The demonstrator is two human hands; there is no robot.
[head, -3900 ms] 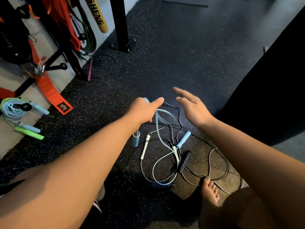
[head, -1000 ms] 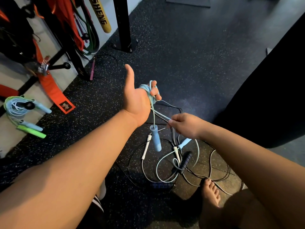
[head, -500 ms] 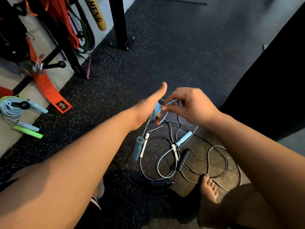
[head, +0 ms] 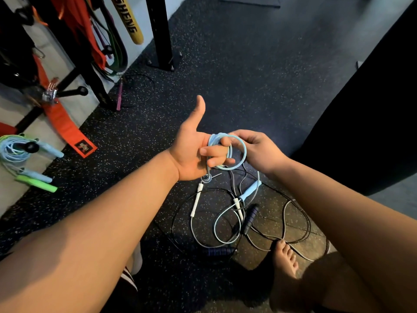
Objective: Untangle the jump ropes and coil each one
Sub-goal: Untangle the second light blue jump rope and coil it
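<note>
R hand (head: 259,152) fingertips hidden behind blue rope coil (head: 243,152) & L hand (head: 191,152) fingers. Its hanging handle (head: 207,178) shows end-on only, length unseen. Part of black rope (head: 303,213) goes under foot (head: 285,258). Top edge cuts lettering on yellow band (head: 130,23).

The right hand (head: 259,152) has wrapped another loop of light-blue rope (head: 211,141), seemingly around the left hand (head: 191,152).

Left hand (head: 191,154) — thumb up, fingers (head: 214,152) curled through blue rope (head: 213,141); right hand (head: 257,150) pinches it.

Dim, warm light; deep shadows, wide-angle bending at edges.
</note>
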